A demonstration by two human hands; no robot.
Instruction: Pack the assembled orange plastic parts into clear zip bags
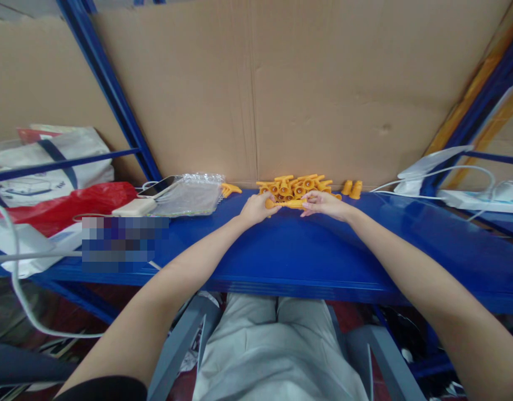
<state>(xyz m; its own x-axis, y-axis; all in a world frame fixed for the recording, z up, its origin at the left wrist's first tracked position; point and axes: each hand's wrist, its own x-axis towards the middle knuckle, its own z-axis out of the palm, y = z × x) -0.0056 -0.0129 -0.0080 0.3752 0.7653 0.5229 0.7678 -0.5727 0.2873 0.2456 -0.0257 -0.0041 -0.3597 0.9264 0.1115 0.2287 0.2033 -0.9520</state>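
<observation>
Between my two hands, in front of a pile of similar parts, is a yellow plastic piece [292,204] with a wider left end and a slim body. My left hand [254,209] is closed on the left end. The fingers of my right hand [328,205] pinch its right end. Right behind them, a heap of yellow plastic pieces [284,186] with hollow, cup-like ends lies against the cardboard. Two small yellow cups [356,190] stand to the right of the heap. A yellow hand-shaped piece [230,190] rests to the left.
Everything sits on a blue metal shelf [289,250] backed by a cardboard wall [306,100]. At left are a clear plastic package [189,195], a phone [156,187], a white power bank [134,208] and a red bag [81,203]. White cables [410,192] run at right.
</observation>
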